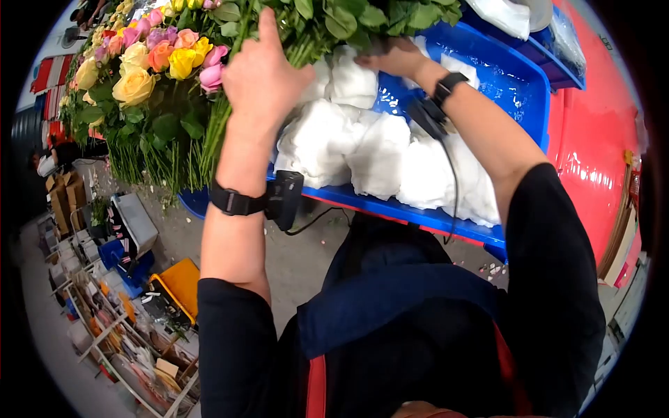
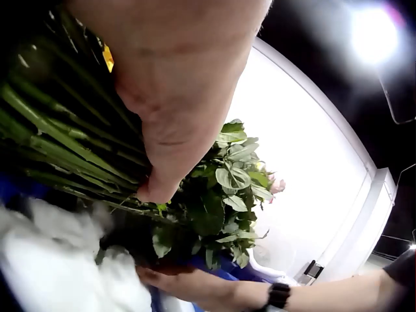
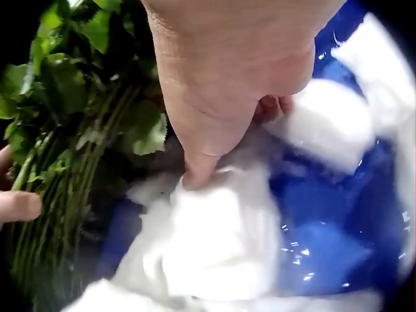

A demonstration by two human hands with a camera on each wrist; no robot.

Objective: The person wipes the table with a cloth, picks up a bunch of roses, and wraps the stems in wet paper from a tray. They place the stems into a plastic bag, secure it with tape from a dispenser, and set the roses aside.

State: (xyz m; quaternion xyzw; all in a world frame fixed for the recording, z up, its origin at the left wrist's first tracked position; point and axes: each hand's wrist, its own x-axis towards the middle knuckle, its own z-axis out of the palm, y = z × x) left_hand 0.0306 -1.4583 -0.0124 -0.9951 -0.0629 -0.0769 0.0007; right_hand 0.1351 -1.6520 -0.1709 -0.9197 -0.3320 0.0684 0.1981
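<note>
My left hand (image 1: 261, 83) grips a thick bunch of green rose stems (image 2: 71, 140), its thumb laid across them. Leafy tops (image 2: 218, 195) of the bunch spread beyond that hand. My right hand (image 3: 227, 84) reaches down into a blue tub (image 1: 533, 104) and pinches a white, wet-looking cotton wad (image 3: 221, 240), thumb pressed into its upper end. The other fingers of that hand are mostly hidden behind the palm. More folded white wads (image 1: 380, 153) line the near side of the tub, and shiny water shows on its blue floor.
Roses in yellow, pink, orange and cream (image 1: 136, 83) are massed at the left. A second blue container (image 1: 564, 52) with white and clear plastic items stands at the upper right, on a glossy red surface (image 1: 592, 174). An orange crate (image 1: 181, 285) sits on the floor at lower left.
</note>
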